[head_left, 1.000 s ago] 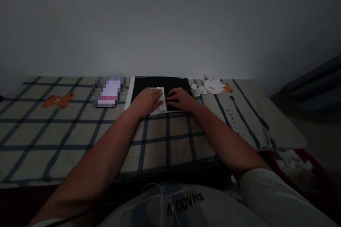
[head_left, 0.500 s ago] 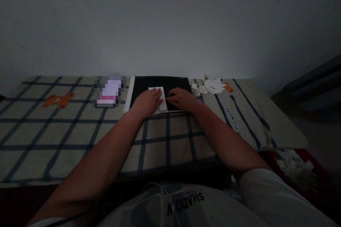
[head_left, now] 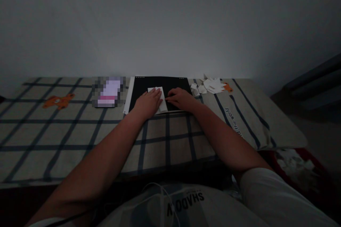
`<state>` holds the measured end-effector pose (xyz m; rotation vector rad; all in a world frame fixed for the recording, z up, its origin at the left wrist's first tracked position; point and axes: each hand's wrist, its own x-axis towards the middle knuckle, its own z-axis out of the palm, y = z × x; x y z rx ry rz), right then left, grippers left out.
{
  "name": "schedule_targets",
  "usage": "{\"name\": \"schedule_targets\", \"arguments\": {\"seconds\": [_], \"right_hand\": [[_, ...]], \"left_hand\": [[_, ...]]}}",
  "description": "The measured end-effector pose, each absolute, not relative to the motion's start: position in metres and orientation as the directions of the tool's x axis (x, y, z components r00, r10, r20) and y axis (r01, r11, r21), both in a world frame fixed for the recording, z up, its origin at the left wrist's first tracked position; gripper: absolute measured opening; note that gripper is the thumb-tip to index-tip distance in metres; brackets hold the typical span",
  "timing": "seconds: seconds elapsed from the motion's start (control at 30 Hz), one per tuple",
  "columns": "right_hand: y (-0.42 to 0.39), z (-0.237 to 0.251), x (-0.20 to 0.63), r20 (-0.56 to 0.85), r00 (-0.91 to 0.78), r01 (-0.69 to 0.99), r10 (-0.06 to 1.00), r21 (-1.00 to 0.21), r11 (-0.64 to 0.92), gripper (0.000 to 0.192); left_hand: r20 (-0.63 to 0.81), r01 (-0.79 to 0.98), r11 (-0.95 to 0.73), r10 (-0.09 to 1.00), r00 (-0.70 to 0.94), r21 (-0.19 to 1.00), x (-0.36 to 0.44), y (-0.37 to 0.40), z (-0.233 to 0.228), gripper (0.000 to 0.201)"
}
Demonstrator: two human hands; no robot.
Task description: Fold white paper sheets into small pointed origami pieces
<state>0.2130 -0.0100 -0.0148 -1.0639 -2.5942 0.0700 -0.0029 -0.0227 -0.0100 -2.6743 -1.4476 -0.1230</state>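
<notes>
A folded piece of white paper (head_left: 163,106) lies on a black sheet or board (head_left: 144,82) with a white left border and small holes along its far edge. My left hand (head_left: 149,103) rests flat on the paper, fingers stretched out over it and covering much of it. Just to the right, my right hand (head_left: 181,99) lies on the black surface with its fingers bent and slightly apart. Its fingertips point at the paper's right edge; whether they touch it I cannot tell. Nothing shows in that hand.
A checked cloth (head_left: 80,134) covers the table, which stands against a grey wall (head_left: 160,25). A phone with a lit screen (head_left: 109,90) lies left of the board. White paper scraps (head_left: 213,86) are piled to the right. Below the right edge stands a red bin (head_left: 314,170) holding crumpled paper.
Hardly anything differs. My left hand stays flat on the paper, and my right hand keeps its place beside it; the view has shifted very slightly.
</notes>
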Motion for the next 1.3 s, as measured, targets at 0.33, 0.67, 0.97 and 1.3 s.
{"name": "schedule_targets", "arguments": {"seconds": [0.33, 0.67, 0.97, 1.3], "right_hand": [[-0.001, -0.024, 0.22, 0.34, -0.667, 0.588, 0.663, -0.307, 0.749, 0.024], [-0.005, -0.024, 0.217, 0.336, -0.627, 0.644, 0.703, -0.285, 0.71, 0.035], [-0.013, -0.016, 0.215, 0.287, -0.652, 0.661, 0.702, -0.237, 0.712, 0.032], [-0.006, -0.018, 0.216, 0.244, -0.676, 0.655, 0.695, -0.234, 0.719, 0.034]], "left_hand": [[0.087, 0.812, -0.582, 0.811, 0.578, 0.03, -0.01, -0.017, -0.008, 0.055], [0.156, 0.73, -0.673, 0.738, 0.656, 0.118, -0.023, -0.004, -0.012, 0.056], [0.101, 0.726, -0.682, 0.731, 0.675, 0.083, -0.019, -0.005, -0.009, 0.052], [0.1, 0.752, -0.659, 0.75, 0.654, 0.023, -0.013, -0.008, -0.013, 0.05]]}}
